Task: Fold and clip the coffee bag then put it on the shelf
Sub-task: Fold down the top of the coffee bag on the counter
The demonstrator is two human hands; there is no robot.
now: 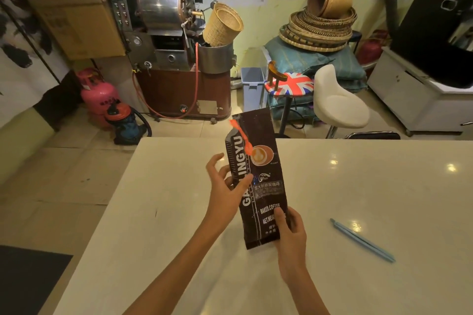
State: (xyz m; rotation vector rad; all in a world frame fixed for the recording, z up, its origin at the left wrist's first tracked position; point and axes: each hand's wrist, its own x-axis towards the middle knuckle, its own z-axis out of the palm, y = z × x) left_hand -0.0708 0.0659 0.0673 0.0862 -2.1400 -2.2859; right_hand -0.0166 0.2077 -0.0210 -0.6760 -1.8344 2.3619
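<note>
A tall dark brown coffee bag (pixel 258 179) with white lettering and a coffee cup picture stands upright above the white table (pixel 358 186). Its top is unfolded and an orange strip runs down its upper left. My right hand (pixel 290 231) grips the bag's lower right corner, thumb on the front. My left hand (pixel 225 184) holds the bag's left edge at mid height, thumb across the front and fingers spread behind. A long light blue bag clip (pixel 362 240) lies flat on the table, to the right of the bag, apart from both hands.
Beyond the table's far edge stand a white stool (pixel 337 105), a Union Jack stool (pixel 289 85), a grey bin (pixel 252 87), a steel coffee roaster (pixel 166 23), a pink gas cylinder (pixel 98 96) and stacked woven baskets (pixel 320 25). No shelf is recognisable in view.
</note>
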